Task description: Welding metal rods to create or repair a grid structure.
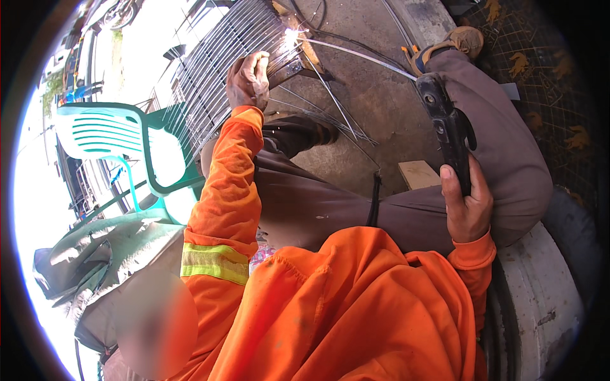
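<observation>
My right hand [469, 202] is wrapped round the handle of a black welding electrode holder [443, 120] above my right thigh. A long thin welding electrode [362, 56] runs from its jaws toward the upper left. At the electrode's tip a white arc [291, 39] glows and throws sparks, on the edge of a rack of parallel metal rods [213, 70]. My left hand [249, 81] lies at the near right side of this rack, just below the arc. Its fingers are curled closed on a rod, which they partly hide.
A green plastic chair [147, 149] stands left of the rods. Loose thin rods [337, 105] lie on the concrete floor [375, 101], near a small wooden block [419, 174]. Dark cables [343, 39] run behind the electrode. Dark metal mesh [540, 76] is at the right. A person in a cap [136, 305] is close on my left.
</observation>
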Motion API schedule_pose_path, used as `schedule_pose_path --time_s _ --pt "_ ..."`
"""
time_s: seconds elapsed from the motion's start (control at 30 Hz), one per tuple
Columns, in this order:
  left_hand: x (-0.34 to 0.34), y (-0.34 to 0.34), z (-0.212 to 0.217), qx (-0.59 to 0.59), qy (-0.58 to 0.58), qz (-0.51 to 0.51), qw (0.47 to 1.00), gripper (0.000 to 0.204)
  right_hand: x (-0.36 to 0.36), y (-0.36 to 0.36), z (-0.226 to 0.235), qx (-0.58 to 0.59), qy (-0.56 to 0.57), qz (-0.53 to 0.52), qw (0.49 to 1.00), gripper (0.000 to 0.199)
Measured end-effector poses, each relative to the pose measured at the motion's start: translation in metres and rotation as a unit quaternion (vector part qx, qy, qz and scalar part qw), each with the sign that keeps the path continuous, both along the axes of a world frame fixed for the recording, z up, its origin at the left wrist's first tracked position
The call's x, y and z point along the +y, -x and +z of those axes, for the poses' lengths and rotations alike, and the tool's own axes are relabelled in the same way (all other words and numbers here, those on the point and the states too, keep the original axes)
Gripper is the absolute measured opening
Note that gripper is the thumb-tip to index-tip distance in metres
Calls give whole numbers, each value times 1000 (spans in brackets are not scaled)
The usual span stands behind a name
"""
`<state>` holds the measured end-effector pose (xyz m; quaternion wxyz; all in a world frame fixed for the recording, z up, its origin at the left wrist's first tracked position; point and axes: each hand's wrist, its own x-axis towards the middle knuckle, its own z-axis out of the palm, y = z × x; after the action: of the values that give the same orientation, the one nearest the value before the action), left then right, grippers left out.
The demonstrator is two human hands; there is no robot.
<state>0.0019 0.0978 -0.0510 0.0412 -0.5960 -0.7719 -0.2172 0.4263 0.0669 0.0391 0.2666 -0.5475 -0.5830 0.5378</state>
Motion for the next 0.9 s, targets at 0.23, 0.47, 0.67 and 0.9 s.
schedule_pose_path --time_s 0.23,0.47,0.67,0.9 --pt "3 -10 9 -7 43 9 999 15 -1 -1 3 8 30 -35 999 42" --pt "2 -8 8 -15 42 7 999 17 1 0 3 -4 16 -7 1000 43" --pt "2 -7 7 -11 39 3 999 17 1 2 2 1 -11 1 1000 43" --pt "1 -8 9 -15 37 1 999 17 1 1 0 6 0 1 1000 43"
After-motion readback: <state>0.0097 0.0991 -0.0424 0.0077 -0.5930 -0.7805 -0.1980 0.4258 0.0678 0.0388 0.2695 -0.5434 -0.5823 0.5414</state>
